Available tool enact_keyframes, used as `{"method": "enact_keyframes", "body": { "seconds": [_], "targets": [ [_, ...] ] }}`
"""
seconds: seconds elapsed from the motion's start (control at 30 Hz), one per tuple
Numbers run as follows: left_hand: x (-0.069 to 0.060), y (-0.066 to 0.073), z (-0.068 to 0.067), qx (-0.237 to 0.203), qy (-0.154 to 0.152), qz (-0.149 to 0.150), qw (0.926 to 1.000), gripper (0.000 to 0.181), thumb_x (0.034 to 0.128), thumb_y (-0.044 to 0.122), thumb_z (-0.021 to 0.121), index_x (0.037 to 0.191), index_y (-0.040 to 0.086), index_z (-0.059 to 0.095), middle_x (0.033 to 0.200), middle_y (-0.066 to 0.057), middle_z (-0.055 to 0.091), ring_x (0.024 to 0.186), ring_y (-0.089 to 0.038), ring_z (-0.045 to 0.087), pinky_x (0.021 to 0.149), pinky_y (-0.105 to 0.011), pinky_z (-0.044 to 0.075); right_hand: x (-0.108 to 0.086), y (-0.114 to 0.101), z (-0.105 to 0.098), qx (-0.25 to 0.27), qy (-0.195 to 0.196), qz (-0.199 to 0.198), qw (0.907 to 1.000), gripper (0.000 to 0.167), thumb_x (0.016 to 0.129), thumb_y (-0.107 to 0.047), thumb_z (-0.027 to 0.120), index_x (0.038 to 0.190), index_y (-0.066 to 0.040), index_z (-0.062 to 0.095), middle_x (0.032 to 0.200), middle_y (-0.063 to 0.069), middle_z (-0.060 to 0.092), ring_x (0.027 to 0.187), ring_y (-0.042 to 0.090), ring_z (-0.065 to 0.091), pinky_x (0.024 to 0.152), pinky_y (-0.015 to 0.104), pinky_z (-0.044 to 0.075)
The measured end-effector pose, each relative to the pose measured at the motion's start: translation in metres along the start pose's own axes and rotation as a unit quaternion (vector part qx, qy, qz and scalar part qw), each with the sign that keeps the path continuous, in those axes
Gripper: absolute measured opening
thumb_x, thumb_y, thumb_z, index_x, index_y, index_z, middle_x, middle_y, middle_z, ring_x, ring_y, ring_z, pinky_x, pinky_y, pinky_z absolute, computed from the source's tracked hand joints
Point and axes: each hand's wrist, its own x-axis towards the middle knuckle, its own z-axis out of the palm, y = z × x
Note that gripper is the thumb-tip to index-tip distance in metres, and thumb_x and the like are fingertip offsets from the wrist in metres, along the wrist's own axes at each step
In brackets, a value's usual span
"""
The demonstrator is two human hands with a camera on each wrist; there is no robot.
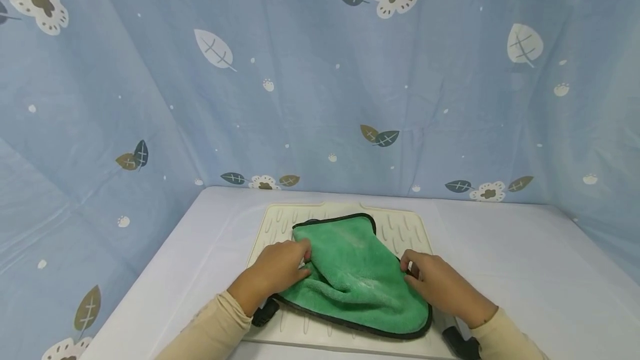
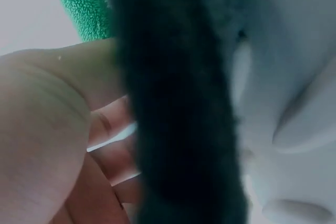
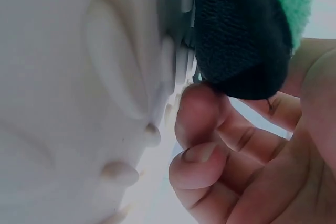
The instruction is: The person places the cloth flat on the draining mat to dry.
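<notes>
A green plush towel (image 1: pixel 352 263) with black trim lies rumpled over a cream ridged mat (image 1: pixel 407 229). My left hand (image 1: pixel 281 265) pinches its left side, where the cloth bunches into folds. On the opposite side, my right hand (image 1: pixel 440 284) grips the black-trimmed edge between thumb and fingers. In the left wrist view the blurred dark trim (image 2: pixel 181 103) hides the fingertips. The right wrist view shows curled fingers (image 3: pixel 199 163) beneath the dark edge of the towel (image 3: pixel 241 40). A small dark thing (image 1: pixel 312 221) peeks out behind the towel's far edge; its kind is hidden.
The mat rests on a white-covered table (image 1: pixel 500 249), with raised oblong ridges across its surface. A blue curtain (image 1: pixel 310 88) printed with leaves and flowers rises behind and to the sides. Black wrist devices (image 1: pixel 265 313) sit beneath both wrists.
</notes>
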Motion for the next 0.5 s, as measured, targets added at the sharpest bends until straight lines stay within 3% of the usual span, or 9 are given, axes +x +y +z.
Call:
{"method": "enact_keyframes", "body": {
  "seconds": [0.13, 0.37, 0.5],
  "targets": [
    [0.0002, 0.0018, 0.0004, -0.009, -0.009, 0.004, 0.9999, 0.022, 0.0885, 0.019, 0.077, 0.104, 0.015, 0.061, 0.079, 0.003, 0.062, 0.061, -0.008, 0.049, 0.053, -0.029, 0.039, 0.0007, -0.0003, 0.0017, -0.008, 0.003, 0.007, 0.9999, 0.017, 0.09, 0.003, 0.065, 0.101, -0.01, 0.062, 0.063, -0.005, 0.049, 0.055, 0.003, 0.043, 0.05, 0.023, 0.041],
    [0.001, 0.0026, -0.0046, -0.007, -0.009, 0.008, 0.9999, 0.027, 0.0924, 0.008, 0.066, 0.118, 0.016, 0.06, 0.101, 0.0, 0.072, 0.051, -0.008, 0.04, 0.046, -0.027, 0.032, -0.0015, -0.0015, 0.0004, -0.036, 0.002, 0.019, 0.9991, 0.022, 0.086, 0.004, 0.064, 0.104, -0.009, 0.063, 0.059, -0.007, 0.048, 0.052, 0.003, 0.04, 0.048, 0.022, 0.038],
    [0.0019, 0.0002, -0.0064, -0.006, -0.008, -0.003, 0.9999, 0.031, 0.0908, 0.006, 0.062, 0.119, 0.019, 0.06, 0.077, 0.004, 0.064, 0.049, -0.008, 0.034, 0.045, -0.026, 0.027, -0.0042, -0.0019, -0.0006, -0.045, 0.005, 0.022, 0.9987, 0.021, 0.082, 0.004, 0.064, 0.1, -0.007, 0.063, 0.06, -0.008, 0.051, 0.051, 0.003, 0.042, 0.047, 0.022, 0.038]
  ]
}}
